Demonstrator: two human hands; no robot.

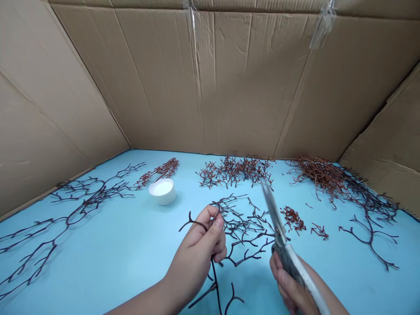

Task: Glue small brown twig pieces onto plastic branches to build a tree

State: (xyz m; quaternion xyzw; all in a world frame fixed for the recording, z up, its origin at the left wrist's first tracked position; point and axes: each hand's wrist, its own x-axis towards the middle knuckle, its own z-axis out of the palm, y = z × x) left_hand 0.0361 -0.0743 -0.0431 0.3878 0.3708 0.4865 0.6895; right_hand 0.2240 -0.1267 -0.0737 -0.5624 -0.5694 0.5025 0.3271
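Note:
My left hand [205, 240] is closed on a dark forked branch [215, 280], with twigs sticking out above and below the fingers. My right hand [292, 284] grips scissors [278, 232] with pale handles, their blades pointing up and away. Between and beyond the hands, dark branching twigs [243, 223] spread over the blue surface. Just right of the blades lies a small pile of short red-brown pieces [293, 218], with a smaller cluster [320, 231] beside it.
A white round cup [163, 191] stands left of centre. Long dark branches [68, 221] stretch along the left. A twig heap [236, 170] lies at the back, a reddish bundle [316, 173] at the back right. Cardboard walls [243, 87] enclose the blue surface [114, 258].

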